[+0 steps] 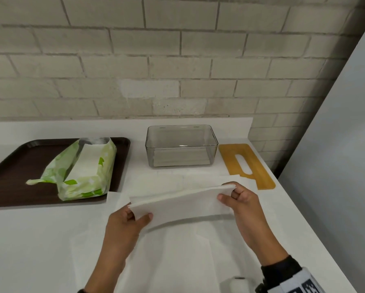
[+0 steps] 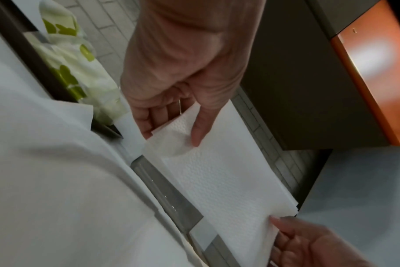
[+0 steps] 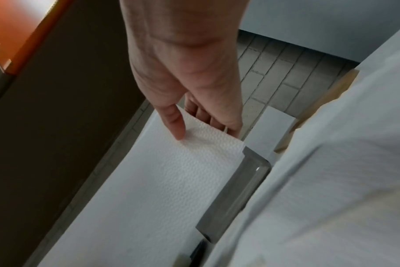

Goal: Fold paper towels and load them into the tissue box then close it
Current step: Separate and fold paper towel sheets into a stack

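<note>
A folded stack of white paper towels hangs above the counter, held by both ends. My left hand pinches its left end, thumb on top, fingers under. My right hand pinches its right end the same way. The left wrist view shows the towel stack under my left hand's thumb; the right wrist view shows the stack under my right hand's thumb. The clear tissue box stands open behind the stack, apart from it. Its wooden lid with a slot lies flat to the right.
More unfolded white towels lie flat on the white counter beneath my hands. A dark tray at the left holds a green and white towel package, torn open. A brick wall runs behind; a grey panel rises at the right.
</note>
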A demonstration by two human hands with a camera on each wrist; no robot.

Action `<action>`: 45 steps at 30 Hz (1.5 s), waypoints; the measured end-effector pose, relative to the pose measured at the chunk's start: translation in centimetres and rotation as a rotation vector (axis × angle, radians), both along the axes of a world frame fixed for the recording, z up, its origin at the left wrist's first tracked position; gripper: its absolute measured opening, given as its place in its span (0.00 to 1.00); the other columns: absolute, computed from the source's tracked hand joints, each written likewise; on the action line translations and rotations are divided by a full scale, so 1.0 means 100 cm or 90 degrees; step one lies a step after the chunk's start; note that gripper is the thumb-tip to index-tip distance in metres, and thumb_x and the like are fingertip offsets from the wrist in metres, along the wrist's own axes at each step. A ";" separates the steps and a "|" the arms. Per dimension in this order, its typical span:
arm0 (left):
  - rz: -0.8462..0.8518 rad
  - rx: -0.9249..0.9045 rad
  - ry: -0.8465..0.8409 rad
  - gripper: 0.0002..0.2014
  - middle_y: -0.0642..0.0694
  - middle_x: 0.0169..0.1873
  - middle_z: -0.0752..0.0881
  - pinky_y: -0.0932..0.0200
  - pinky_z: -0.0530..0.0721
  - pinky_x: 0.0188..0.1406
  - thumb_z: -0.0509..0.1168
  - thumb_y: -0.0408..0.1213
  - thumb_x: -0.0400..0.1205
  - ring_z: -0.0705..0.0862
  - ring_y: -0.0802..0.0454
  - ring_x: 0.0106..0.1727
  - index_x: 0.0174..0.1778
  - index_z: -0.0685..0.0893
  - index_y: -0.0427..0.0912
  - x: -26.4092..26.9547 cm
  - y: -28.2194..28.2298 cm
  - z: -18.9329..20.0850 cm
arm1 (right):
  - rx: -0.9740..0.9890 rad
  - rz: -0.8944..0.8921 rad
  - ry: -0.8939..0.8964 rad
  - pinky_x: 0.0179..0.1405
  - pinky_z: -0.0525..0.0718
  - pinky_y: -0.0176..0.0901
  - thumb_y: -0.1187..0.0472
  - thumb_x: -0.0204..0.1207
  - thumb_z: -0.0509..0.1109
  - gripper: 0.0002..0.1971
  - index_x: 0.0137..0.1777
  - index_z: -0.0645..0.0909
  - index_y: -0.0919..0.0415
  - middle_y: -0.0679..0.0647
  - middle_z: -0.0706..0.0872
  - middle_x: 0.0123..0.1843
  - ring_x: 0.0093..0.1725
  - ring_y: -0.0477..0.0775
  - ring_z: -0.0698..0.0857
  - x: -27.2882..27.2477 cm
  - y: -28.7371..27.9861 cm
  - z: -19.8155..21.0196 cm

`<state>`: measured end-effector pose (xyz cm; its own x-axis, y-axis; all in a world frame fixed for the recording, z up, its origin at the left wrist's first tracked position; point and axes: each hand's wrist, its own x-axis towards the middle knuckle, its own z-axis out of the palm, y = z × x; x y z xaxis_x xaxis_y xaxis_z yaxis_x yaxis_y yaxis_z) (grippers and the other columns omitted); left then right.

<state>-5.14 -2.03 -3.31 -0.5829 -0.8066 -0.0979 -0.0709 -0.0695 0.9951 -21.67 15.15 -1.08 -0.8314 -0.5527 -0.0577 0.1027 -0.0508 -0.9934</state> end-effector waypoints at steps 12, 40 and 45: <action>-0.002 -0.012 -0.021 0.21 0.53 0.47 0.88 0.61 0.75 0.38 0.60 0.16 0.77 0.81 0.53 0.45 0.49 0.83 0.49 -0.015 0.017 -0.009 | 0.091 -0.015 -0.018 0.39 0.77 0.37 0.81 0.70 0.63 0.16 0.44 0.81 0.59 0.53 0.85 0.41 0.41 0.51 0.80 0.004 0.002 -0.031; -0.174 -0.218 -0.045 0.08 0.63 0.38 0.90 0.73 0.81 0.34 0.74 0.41 0.74 0.88 0.65 0.40 0.44 0.84 0.59 -0.031 0.041 0.057 | -0.066 0.183 0.189 0.35 0.84 0.35 0.76 0.60 0.79 0.17 0.41 0.81 0.57 0.46 0.86 0.34 0.35 0.45 0.84 -0.004 -0.021 0.075; -0.008 -0.087 0.115 0.06 0.59 0.38 0.92 0.59 0.87 0.42 0.73 0.37 0.75 0.90 0.57 0.42 0.42 0.88 0.54 -0.041 0.048 0.049 | -0.106 0.100 0.028 0.50 0.87 0.47 0.75 0.70 0.73 0.19 0.57 0.77 0.59 0.56 0.90 0.50 0.48 0.53 0.89 0.019 -0.035 0.048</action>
